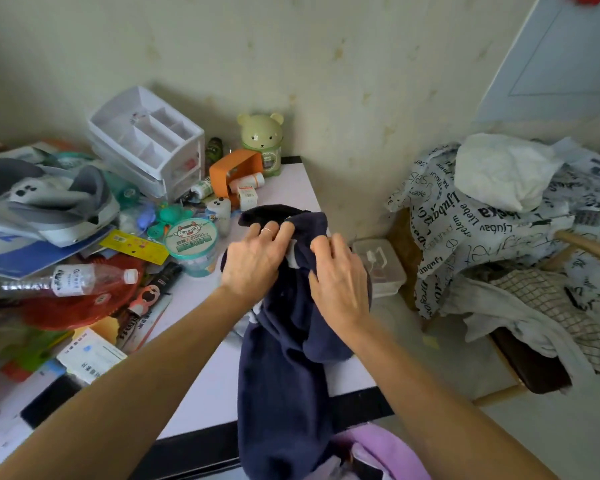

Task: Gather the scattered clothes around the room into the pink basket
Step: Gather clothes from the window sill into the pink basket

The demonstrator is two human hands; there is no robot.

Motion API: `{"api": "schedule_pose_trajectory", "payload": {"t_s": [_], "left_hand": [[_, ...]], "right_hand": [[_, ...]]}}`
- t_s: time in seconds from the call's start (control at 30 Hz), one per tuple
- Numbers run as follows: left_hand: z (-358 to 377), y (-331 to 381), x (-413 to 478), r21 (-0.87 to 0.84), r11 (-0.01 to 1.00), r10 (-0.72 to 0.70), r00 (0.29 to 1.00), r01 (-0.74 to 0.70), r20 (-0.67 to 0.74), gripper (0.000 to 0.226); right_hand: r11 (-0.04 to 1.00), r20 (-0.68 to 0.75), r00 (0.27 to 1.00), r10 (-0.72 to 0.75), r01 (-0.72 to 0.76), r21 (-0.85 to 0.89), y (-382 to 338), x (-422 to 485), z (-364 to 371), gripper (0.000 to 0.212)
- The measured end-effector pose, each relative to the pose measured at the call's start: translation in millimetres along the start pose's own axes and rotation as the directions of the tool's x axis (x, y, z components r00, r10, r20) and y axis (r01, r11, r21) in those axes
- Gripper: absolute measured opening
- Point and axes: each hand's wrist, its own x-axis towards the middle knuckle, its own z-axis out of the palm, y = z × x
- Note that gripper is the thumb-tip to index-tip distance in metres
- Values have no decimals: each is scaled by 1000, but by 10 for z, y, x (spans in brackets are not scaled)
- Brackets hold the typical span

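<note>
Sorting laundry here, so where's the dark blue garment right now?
Head view, centre: the dark blue garment is held by the left hand and right hand over the table's right edge, draping down below it.

A: Body only, quick. What's worn?
B: One item: thin ring on a finger of the left hand. Plain narrow band, pale metal, silver-ish. Can't tell which finger.
A: Right hand?
B: Bare. Back of hand visible, knuckles + tendons showing.
A: Arms?
B: Left forearm and right forearm both bare skin down to the bottom frame edge. Slim, smooth. They widen toward the edge, prob. wide-angle lens.
A: Nails?
B: Too small and blurry to call.
A: Anything else of the person?
B: Just hands + forearms in frame.
</note>
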Motion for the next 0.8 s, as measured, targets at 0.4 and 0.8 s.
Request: {"api": "schedule_pose_trajectory", "payload": {"t_s": [0.4, 0.8], "left_hand": [[781, 257, -1462, -140, 989, 129, 795, -55, 592, 123], [847, 380, -1323, 35, 993, 57, 730, -110, 681, 85]], "right_hand": [[997, 779, 626, 29, 33, -64, 166, -1196, 577, 104], [996, 809, 588, 17, 59, -64, 129, -1344, 553, 122]]}}
